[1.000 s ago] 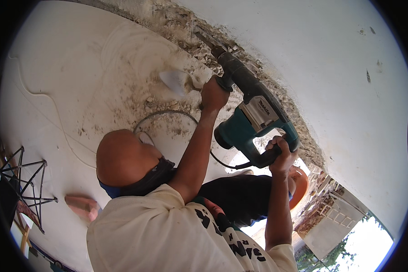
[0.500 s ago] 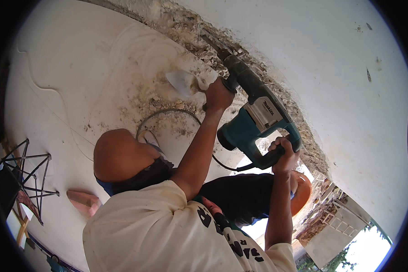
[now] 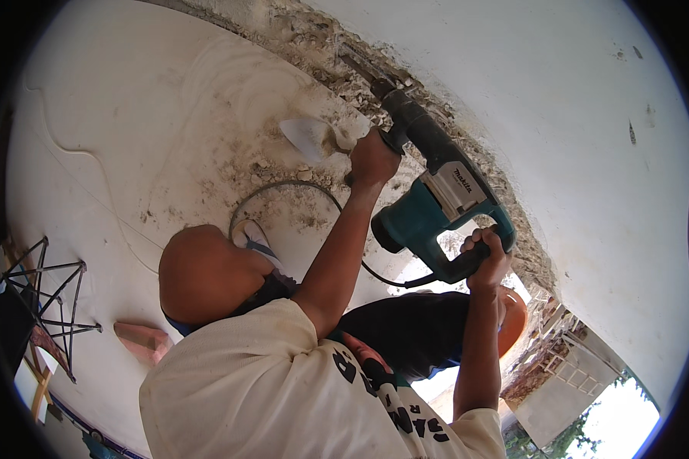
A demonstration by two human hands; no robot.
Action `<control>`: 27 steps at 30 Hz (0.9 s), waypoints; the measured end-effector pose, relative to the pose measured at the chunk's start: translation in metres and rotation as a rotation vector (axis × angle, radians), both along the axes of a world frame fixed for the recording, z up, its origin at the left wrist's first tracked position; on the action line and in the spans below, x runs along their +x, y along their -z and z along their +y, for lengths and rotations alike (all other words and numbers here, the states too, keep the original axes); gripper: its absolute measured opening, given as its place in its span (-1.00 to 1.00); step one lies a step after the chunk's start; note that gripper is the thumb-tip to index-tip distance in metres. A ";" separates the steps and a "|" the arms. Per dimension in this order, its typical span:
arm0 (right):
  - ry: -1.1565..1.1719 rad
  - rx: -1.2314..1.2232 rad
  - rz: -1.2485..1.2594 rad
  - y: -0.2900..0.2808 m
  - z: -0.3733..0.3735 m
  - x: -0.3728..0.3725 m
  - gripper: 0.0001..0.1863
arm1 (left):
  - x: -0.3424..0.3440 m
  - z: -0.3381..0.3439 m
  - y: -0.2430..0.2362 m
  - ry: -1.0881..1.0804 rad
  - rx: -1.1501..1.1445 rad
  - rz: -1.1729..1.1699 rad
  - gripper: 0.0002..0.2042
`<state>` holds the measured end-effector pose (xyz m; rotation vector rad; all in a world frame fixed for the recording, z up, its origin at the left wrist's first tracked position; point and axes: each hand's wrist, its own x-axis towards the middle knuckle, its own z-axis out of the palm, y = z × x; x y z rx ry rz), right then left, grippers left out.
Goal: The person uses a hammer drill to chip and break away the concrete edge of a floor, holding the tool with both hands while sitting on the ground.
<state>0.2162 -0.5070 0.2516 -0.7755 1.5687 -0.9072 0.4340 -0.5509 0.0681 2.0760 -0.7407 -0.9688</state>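
A teal and black demolition hammer (image 3: 421, 214) is held aslant across the middle, pointing up and to the left. My left hand (image 3: 373, 159) is closed around its side handle near the front. At the rear, my right hand (image 3: 491, 264) wraps round the main grip; its trigger is hidden by the fingers. The flat chisel (image 3: 358, 69) reaches into the rough, broken strip (image 3: 314, 46) at the foot of the white wall (image 3: 574, 130). Whether its tip touches the rubble I cannot tell. A trowel (image 3: 306, 138) lies on the floor beside my left hand.
The hammer's dark cable (image 3: 283, 183) loops over the dusty floor (image 3: 130, 92) past my foot (image 3: 254, 239). A thin white cord (image 3: 76, 151) trails at the left, near a black metal frame (image 3: 53, 287) and a reddish block (image 3: 143, 343). Loose rubble (image 3: 268, 172) lies around the trowel.
The hammer's body and both hands have shifted slightly right and down. The chisel end stays at nearly the same spot. My grip on both handles is unchanged.
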 end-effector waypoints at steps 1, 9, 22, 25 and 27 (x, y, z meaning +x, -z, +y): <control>0.001 0.002 0.006 0.001 0.000 0.000 -0.81 | 0.001 0.001 -0.001 -0.003 -0.010 -0.007 -0.66; 0.041 0.026 0.003 0.007 -0.002 -0.001 -0.86 | 0.001 0.001 -0.006 0.014 -0.007 -0.021 -0.72; 0.021 0.004 0.015 0.004 -0.008 -0.006 -0.84 | -0.004 -0.004 -0.004 -0.005 -0.030 -0.006 -0.69; 0.014 0.038 0.041 0.003 -0.004 -0.001 -0.85 | -0.003 0.002 -0.004 0.028 -0.004 -0.005 -0.70; 0.006 0.018 0.030 0.004 -0.006 -0.006 -0.85 | -0.005 0.000 -0.004 0.023 -0.004 0.001 -0.70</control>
